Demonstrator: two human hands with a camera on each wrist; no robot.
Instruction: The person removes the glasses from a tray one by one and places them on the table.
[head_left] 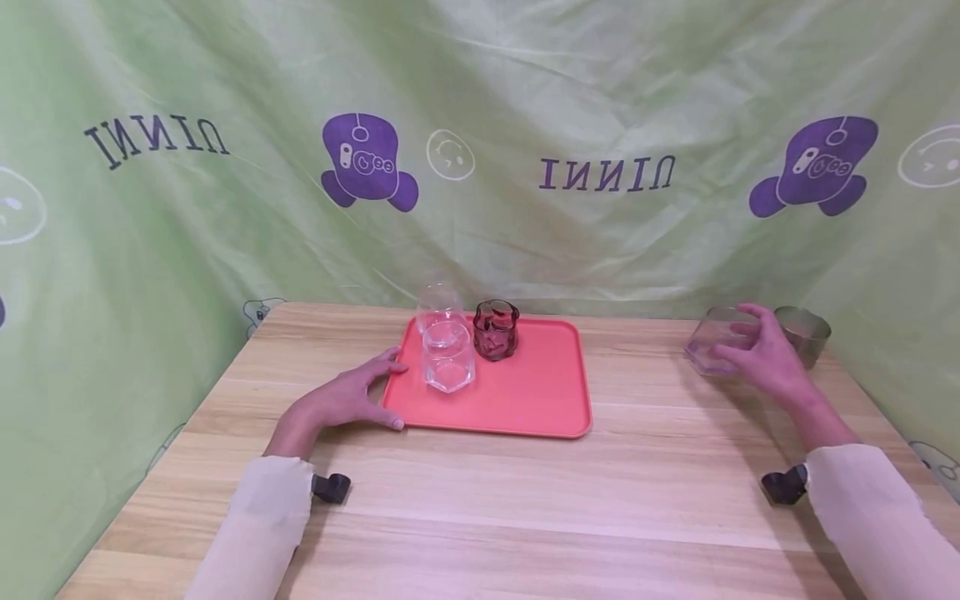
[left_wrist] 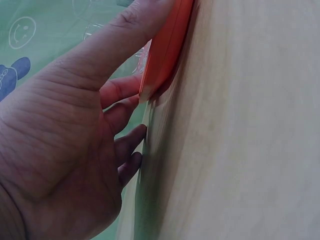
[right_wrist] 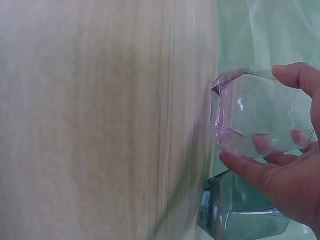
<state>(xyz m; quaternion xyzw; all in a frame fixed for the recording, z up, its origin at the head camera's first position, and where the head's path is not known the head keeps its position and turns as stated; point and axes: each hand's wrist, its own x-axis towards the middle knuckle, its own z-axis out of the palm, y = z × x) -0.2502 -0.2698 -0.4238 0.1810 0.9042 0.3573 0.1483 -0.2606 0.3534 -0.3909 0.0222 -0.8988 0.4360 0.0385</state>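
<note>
My left hand (head_left: 341, 402) rests at the left edge of a red tray (head_left: 525, 400), thumb by the near corner and fingers spread along the side. In the left wrist view, its lower fingers (left_wrist: 131, 142) lie beside the tray's edge at the table. A clear faceted glass (right_wrist: 255, 110) with a pinkish tint is held between the thumb and fingers of my right hand (head_left: 772, 358). Close beside that glass stands a grey-green tinted glass (head_left: 806, 333), partly behind the hand. On the tray stand a clear hexagonal-based glass (head_left: 450, 367), another clear glass (head_left: 438, 304) behind it, and a dark wavy glass (head_left: 496, 332).
The wooden table (head_left: 480, 517) reaches back to a green printed curtain (head_left: 480, 233), which also hangs along both sides. Bare wood lies between the tray and the right-hand glasses. Each sleeve carries a small black wrist device (head_left: 332, 488).
</note>
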